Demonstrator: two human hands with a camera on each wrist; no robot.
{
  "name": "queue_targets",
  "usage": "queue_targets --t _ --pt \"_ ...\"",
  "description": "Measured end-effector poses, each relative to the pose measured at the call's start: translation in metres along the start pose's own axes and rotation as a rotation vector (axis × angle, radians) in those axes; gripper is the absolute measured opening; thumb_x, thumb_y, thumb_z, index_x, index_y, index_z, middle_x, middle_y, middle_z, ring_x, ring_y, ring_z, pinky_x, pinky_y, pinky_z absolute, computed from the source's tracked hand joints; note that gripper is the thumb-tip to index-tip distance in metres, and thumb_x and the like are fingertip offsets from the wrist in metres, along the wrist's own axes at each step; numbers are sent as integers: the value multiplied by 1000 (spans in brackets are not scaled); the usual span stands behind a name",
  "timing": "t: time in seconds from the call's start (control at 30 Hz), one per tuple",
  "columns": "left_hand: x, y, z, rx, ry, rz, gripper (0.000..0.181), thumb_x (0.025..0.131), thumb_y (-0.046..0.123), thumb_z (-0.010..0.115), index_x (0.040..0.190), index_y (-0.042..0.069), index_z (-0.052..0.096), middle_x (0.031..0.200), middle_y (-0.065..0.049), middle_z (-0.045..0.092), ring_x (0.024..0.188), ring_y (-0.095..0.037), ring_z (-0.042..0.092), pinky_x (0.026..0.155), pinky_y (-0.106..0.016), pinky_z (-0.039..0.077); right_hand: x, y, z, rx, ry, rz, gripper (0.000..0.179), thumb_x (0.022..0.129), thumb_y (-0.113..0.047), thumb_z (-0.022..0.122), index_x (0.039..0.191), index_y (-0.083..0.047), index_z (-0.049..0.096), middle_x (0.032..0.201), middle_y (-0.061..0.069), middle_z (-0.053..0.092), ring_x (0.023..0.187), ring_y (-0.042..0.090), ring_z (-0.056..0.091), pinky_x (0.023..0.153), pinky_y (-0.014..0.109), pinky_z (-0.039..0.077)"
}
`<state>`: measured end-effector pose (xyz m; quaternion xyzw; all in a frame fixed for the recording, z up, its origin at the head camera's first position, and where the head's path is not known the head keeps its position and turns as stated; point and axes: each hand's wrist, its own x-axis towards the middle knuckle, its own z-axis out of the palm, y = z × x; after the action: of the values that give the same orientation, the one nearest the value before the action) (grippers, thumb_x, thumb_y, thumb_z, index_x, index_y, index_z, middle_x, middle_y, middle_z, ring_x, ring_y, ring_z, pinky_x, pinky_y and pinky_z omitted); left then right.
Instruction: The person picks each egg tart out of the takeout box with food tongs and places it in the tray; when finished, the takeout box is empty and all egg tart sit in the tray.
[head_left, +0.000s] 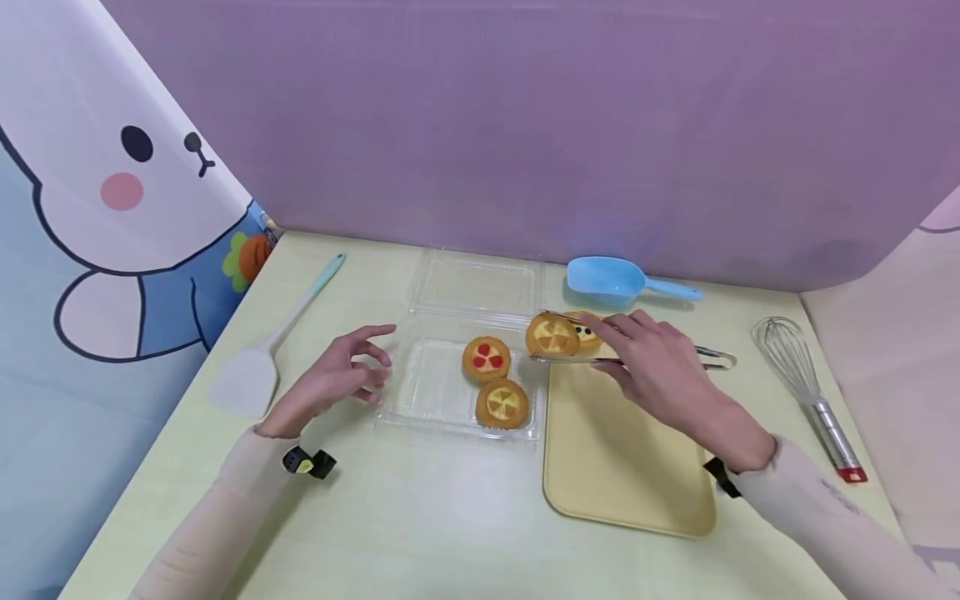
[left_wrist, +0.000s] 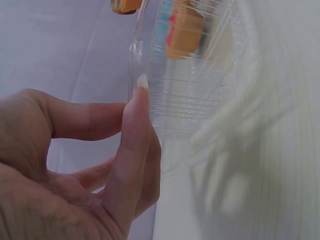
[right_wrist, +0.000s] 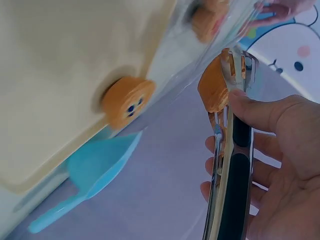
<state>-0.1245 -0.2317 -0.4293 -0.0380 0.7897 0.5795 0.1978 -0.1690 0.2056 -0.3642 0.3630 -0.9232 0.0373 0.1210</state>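
Observation:
My right hand (head_left: 660, 367) grips metal tongs (right_wrist: 235, 165) with dark handle inlays. Between the tongs' ends is a tart with yellow wedges (head_left: 552, 335), held up over the tray's far left corner. Behind it, a tart with dark dots (head_left: 587, 332) sits on the tray (head_left: 630, 450). A clear plastic box (head_left: 427, 392) stands left of the tray, its lid laid back. Inside are a red-topped tart (head_left: 486, 360) and another wedge-topped tart (head_left: 502, 403). My left hand (head_left: 341, 373) is at the box's left side, fingers loosely bent and holding nothing, fingertips near the rim.
A blue scoop (head_left: 606, 281) lies behind the tray near the purple backdrop (head_left: 525, 125). At the right lies a whisk (head_left: 806, 383) with a red-tipped handle. On the far left rests a pale spatula (head_left: 251, 379) with a mint handle. The box lid (head_left: 476, 282) lies toward the back.

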Motion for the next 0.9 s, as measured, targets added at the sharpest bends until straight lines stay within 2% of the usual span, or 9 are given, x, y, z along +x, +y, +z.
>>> queue_targets --t 0.3,0.67,0.9 --pt "0 1 0 -1 -4 -1 79 94 -8 60 164 10 29 117 -20 53 75 -18 61 65 -33 63 -29 31 -2 -15 25 62 60 87 -23 84 142 -15 63 117 9 75 101 32 67 60 44 54" --pt "0 0 -1 11 -3 -1 79 95 -6 60 165 11 29 117 -20 54 75 -18 61 66 -33 63 -61 71 3 -11 -6 171 61 85 -23 84 142 -14 61 112 14 75 101 39 66 54 49 52" --pt "0 0 0 14 -4 7 78 95 -5 61 165 10 28 117 -21 54 73 -17 61 66 -33 64 -76 91 13 0 -43 213 64 84 -23 85 142 -12 61 112 18 74 99 42 65 55 53 52"
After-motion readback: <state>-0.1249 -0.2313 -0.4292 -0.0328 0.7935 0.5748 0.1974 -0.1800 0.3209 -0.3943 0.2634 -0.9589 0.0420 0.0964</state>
